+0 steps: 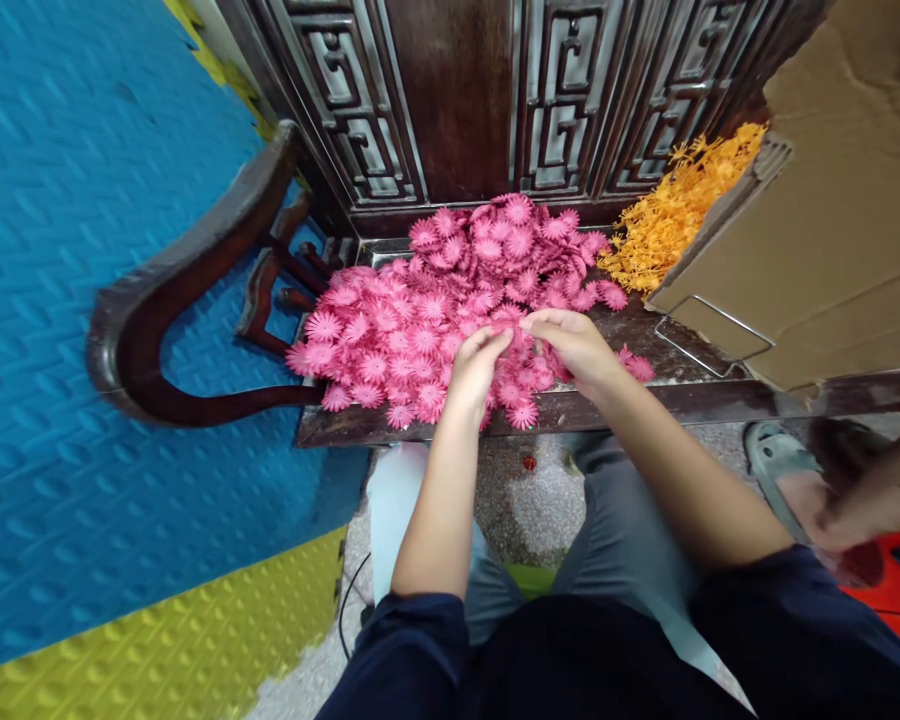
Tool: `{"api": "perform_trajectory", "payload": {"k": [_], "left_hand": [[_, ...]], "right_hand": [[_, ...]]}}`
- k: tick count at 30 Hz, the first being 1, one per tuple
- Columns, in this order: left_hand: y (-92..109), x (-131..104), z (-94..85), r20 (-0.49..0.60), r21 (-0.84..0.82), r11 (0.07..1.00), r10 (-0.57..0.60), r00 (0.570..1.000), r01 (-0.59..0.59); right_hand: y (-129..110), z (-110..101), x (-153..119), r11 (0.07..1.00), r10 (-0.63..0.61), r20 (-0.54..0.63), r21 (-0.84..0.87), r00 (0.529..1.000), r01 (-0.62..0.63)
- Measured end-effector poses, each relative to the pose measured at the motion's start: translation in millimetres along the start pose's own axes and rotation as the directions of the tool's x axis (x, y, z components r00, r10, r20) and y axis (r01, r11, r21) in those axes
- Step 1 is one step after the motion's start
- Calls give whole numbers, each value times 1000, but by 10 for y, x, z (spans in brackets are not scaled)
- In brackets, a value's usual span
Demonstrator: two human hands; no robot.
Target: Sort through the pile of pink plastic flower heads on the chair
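Pink flower-shaped pieces [401, 340] lie heaped on a dark wooden bench [690, 400]. Over the front right part of the heap, my left hand [481, 362] and my right hand [566, 340] are close together, fingertips nearly meeting. Each hand is closed, thumb against fingers. A bit of pink shows between the fingertips, but it is too small to tell whether it is a held flower or part of the heap behind.
Orange flower pieces [667, 215] are piled at the back right, beside a large cardboard sheet [817, 220] and a metal wire loop [712, 335]. A curved wooden armrest [131, 320] stands left. Another person's foot in a sandal [780, 465] is at the right.
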State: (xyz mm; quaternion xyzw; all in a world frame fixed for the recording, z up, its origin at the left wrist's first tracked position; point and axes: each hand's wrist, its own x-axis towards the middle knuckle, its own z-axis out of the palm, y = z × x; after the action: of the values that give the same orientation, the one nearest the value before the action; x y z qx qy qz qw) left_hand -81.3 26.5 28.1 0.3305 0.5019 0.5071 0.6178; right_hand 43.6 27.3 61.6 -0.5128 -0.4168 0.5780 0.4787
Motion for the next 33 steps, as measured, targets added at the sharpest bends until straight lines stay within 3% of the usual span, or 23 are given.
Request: {"api": "perform_trajectory", "payload": {"k": [4, 8, 12, 16, 18, 20, 22, 27, 33], "left_hand": [[2, 45, -48, -202, -70, 993, 82, 976, -98], [92, 73, -100, -458, -244, 962, -2, 889, -124], [111, 45, -61, -492, -279, 953, -34, 870, -121], [44, 13, 1, -377, -192, 974, 44, 925, -124], [29, -12, 21, -196, -85, 982, 148, 969, -167], [37, -48, 38, 13, 18, 974, 225, 974, -226], [58, -89, 54, 136, 106, 954, 265, 955, -280], [102, -173, 80, 223, 264, 875, 355, 908, -407], [92, -184, 74, 315, 475, 637, 521, 793, -607]], "right_hand": [[44, -7, 29, 1000, -12, -55, -9, 998, 11], [105, -29, 65, 998, -24, -135, -61, 991, 16], [140, -46, 86, 996, -24, -102, -83, 995, 15], [152, -56, 101, 996, -43, -107, -87, 993, 34], [157, -55, 104, 995, -54, -96, -94, 994, 45], [162, -46, 103, 994, -68, -72, -89, 995, 62], [164, -36, 99, 996, -69, -58, -61, 996, 65], [158, -19, 85, 999, -34, -58, -20, 998, 33], [177, -1, 80, 999, 0, -59, 46, 998, 3]]}}
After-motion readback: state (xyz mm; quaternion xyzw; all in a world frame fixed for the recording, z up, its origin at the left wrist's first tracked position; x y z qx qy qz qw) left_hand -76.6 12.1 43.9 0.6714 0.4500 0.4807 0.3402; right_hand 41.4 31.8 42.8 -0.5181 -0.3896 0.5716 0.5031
